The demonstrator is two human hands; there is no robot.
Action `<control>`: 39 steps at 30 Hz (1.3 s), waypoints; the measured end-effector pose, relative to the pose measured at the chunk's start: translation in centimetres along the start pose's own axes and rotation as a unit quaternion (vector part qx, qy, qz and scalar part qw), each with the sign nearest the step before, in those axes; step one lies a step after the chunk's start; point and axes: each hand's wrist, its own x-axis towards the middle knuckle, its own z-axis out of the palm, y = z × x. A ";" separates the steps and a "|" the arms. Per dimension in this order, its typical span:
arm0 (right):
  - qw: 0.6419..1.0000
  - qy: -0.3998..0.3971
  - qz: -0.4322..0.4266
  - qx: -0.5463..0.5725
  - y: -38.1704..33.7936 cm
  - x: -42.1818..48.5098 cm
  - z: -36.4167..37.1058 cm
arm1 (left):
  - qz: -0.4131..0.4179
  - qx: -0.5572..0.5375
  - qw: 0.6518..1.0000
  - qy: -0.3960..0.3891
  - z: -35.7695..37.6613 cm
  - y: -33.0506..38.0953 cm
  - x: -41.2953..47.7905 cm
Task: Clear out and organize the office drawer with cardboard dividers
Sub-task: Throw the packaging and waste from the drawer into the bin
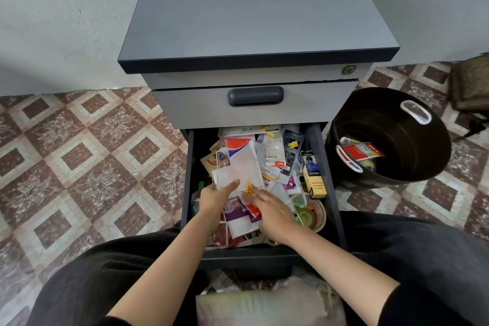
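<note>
In the drawer (251, 255), the left hand (211, 200) holds flat translucent packaging (239, 167).

Soft, even, fairly bright light, with no hard shadows. The white packet (238, 167) under the left hand's (211, 198) fingers (231, 184) looks slightly washed out. The drawer (189, 167) walls beside the fingers fall dim, and the bin (397, 124) to their right is black inside. Far left of the fingers, floor tiles (79, 153) bow and smear; print beyond the fingertips reads softly
</note>
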 end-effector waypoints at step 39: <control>0.846 0.058 0.128 0.514 -0.5 -1.8 -4.6 | 0.012 -0.050 0.984 -0.170 -0.1 1.2 -5.9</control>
